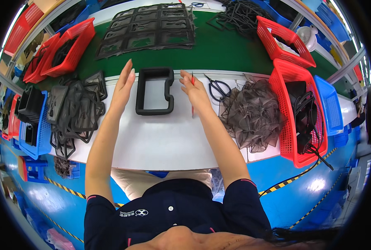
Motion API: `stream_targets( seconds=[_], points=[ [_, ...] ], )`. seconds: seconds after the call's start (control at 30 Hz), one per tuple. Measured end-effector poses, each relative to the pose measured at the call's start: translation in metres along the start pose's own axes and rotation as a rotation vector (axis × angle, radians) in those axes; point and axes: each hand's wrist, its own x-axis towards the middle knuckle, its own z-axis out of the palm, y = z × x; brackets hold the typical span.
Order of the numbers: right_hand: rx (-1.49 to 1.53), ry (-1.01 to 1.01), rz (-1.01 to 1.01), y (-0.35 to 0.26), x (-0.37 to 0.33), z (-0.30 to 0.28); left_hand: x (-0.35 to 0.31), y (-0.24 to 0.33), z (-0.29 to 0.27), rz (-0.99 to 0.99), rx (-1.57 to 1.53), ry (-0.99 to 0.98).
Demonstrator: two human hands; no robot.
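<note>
A thick black rectangular frame [141, 92], foam- or rubber-like with a notched right side, lies on the white table between my hands, touching neither. My left hand [123, 86] is just left of it, fingers stretched and nothing held. On the other side, my right hand [196, 92] has its fingers bent around a thin red pen-like tool [193, 111], whose tip points toward me. Black-handled scissors [219, 88] lie right of that hand. Beyond them is a heap of crumpled dark sheer scraps [254, 114]. Thin black frames with film [75, 109] pile up on the left.
A green mat [223, 52] crosses the far side, bearing a sheet of joined black frames [148, 27] and tangled black strips [241, 16]. Red baskets [287, 141] and a blue basket [329, 106] stand right; another red basket [75, 46] and blue basket [44, 141] stand left.
</note>
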Motion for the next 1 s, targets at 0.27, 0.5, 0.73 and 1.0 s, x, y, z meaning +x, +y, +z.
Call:
stream_targets(
  seconds=[0.27,0.5,0.73,1.0],
  points=[
    [0.368,-0.026,0.203,-0.002,0.017,0.034,-0.041,0.001,0.033,-0.177,-0.445,0.041],
    [0.48,0.012,0.211,0.004,0.024,0.045,-0.037,-0.003,0.031,-0.309,-0.55,0.016],
    [0.33,0.049,0.18,0.0,0.024,0.04,-0.033,-0.022,0.022,-0.269,-0.497,0.034],
    [0.447,0.12,0.053,0.009,0.004,0.063,-0.056,-0.041,0.03,-0.047,-0.426,0.212]
  ],
)
